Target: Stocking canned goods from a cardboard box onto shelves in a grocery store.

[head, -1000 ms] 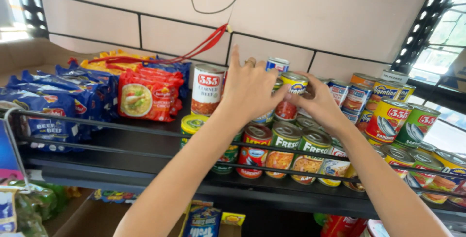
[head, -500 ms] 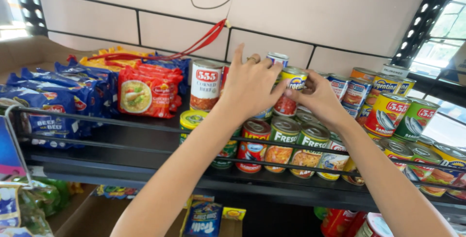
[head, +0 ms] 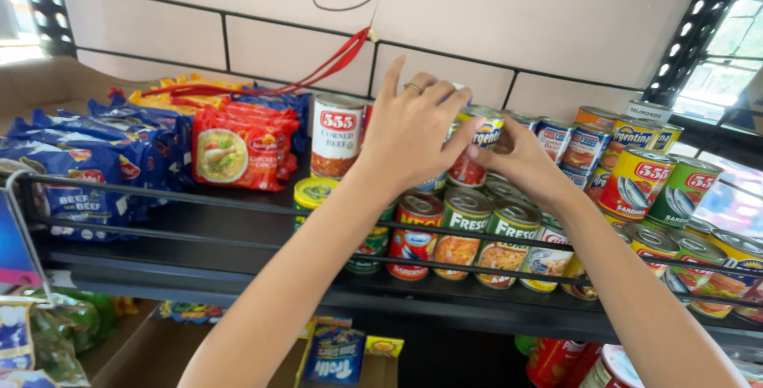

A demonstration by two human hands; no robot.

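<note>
My left hand (head: 409, 129) reaches over the stacked tins on the black wire shelf (head: 199, 233). Its fingers curl around a can that it almost hides, and its thumb touches a red and yellow can (head: 475, 152). My right hand (head: 520, 159) grips that red and yellow can from the right side. Just left of my left hand stands a tall red and white corned beef can (head: 335, 135). Below both hands lie rows of green, red and yellow sardine tins (head: 465, 233).
Red noodle packets (head: 234, 148) and blue noodle packets (head: 75, 161) fill the shelf's left part. More yellow, green and red cans (head: 648, 181) stand at the right. A red cord (head: 334, 62) hangs on the tiled wall. Boxes and bags sit below the shelf.
Both hands stay on the cans at the shelf's middle. My right hand has closed in on the red and yellow can, and my left thumb now rests against it.
</note>
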